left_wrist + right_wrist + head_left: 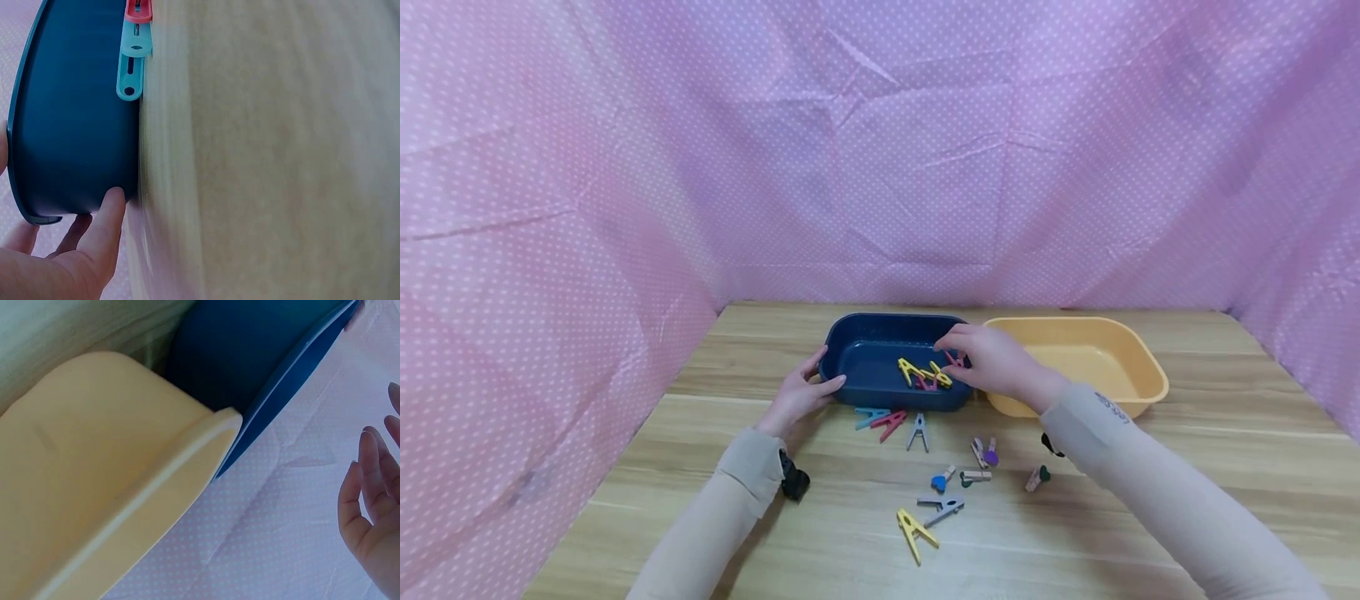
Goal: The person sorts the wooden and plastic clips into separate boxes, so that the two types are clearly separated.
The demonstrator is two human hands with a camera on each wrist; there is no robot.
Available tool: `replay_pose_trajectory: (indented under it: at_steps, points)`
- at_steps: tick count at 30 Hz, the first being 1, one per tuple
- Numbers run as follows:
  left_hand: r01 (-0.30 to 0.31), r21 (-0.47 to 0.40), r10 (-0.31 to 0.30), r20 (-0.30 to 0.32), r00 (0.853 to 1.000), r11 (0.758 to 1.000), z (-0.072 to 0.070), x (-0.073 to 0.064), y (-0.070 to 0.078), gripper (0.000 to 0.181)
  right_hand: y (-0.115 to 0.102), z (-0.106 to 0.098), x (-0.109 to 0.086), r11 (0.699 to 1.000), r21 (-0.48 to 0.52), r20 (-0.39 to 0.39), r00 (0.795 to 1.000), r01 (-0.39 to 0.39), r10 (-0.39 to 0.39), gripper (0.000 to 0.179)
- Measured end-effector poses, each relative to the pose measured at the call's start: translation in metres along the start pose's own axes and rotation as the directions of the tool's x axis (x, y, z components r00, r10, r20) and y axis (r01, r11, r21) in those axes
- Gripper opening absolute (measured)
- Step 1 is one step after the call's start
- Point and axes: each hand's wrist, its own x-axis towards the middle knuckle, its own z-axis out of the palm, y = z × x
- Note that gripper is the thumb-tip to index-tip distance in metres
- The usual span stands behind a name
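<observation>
My left hand [797, 398] holds the left end of a dark blue plastic tub [865, 395], its thumb against the front wall and its fingers up at the rim. In the left wrist view, fingertips touch the tub wall [75, 125]. My right hand [996, 358] is over the tub's right end, thumb and fingers apart around a pink clothespin [953, 359]. No clothespin shows between the fingers of that hand [381, 519] in the right wrist view. Inside the tub lie yellow clothespins [910, 371] and another pink one [927, 383].
A yellow-orange tub [1138, 403] stands close against the blue one's right side. In front lie blue, pink and grey clothespins [917, 433], small wooden pegs with coloured hearts [976, 477], another grey clothespin [942, 506] and a yellow one [916, 533]. Pink dotted cloth [880, 183] hangs behind the table.
</observation>
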Motion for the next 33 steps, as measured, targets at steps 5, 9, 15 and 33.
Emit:
replay_pose_trajectory:
  at_steps: [5, 9, 15, 33]
  points:
    - [0.003, -0.011, -0.003, 0.004, 1.000, 1.000, 0.000, 0.001, -0.001, 0.074, -0.006, 0.002, -0.004, 0.998, -0.005, -0.015, 0.998, 0.064, -0.064, 0.029]
    - [0.003, -0.003, -0.003, 0.003, 1.000, 1.000, 0.000, 0.000, 0.000, 0.073, -0.012, 0.003, -0.007, 0.993, -0.015, -0.038, 0.993, 0.115, -0.115, 0.028]
    - [0.008, 0.000, -0.008, 0.001, 1.000, 1.000, 0.001, -0.002, 0.001, 0.074, -0.019, 0.009, -0.013, 0.986, -0.028, -0.049, 0.985, 0.162, -0.164, 0.028]
    - [0.019, -0.012, -0.019, 0.000, 1.000, 1.000, 0.000, -0.003, 0.000, 0.074, -0.040, 0.021, -0.029, 0.979, 0.020, 0.036, 0.979, 0.200, -0.201, 0.038]
